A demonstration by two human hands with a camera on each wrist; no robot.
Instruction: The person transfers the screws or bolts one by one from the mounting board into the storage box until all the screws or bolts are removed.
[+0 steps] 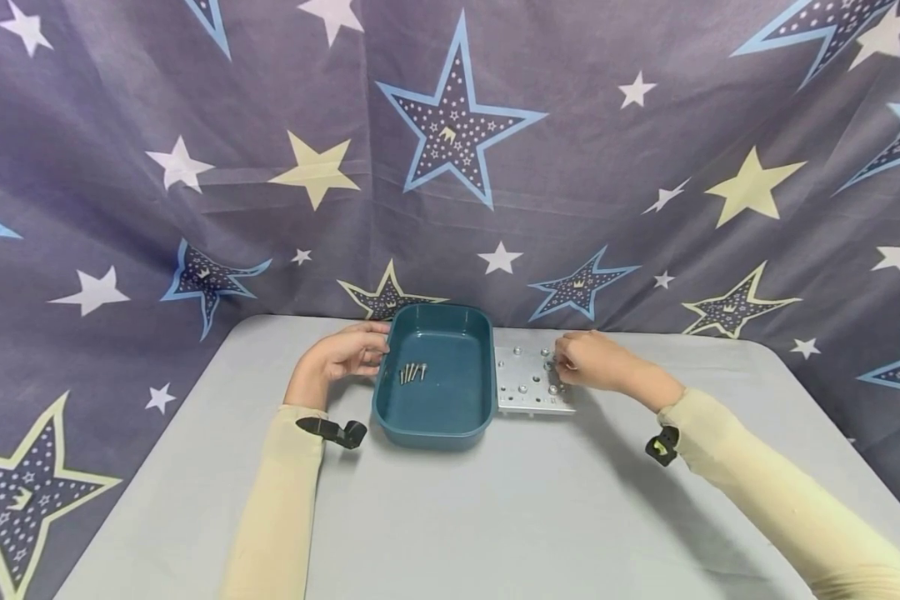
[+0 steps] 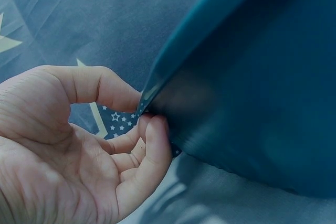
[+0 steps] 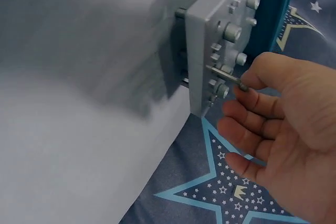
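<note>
A thin metal screw (image 3: 227, 76) is pinched between the thumb and index finger of my right hand (image 1: 598, 360). Its far end meets the face of a silver metal plate (image 1: 527, 368); how deep it sits in a hole cannot be told. Several bolts stand in the plate, and their shanks stick out underneath in the right wrist view. Left of the plate is a dark teal tray (image 1: 433, 437), with several loose screws (image 1: 423, 372) lying on its floor. My left hand (image 1: 348, 350) grips the tray's left rim between thumb and fingers.
A light grey table (image 1: 450, 517) lies under everything. Behind it hangs a dark curtain (image 1: 570, 208) with stars, close to the tray's far end. The tray's right side stands right beside the plate. A black wrist camera (image 1: 662, 446) sits on the right forearm.
</note>
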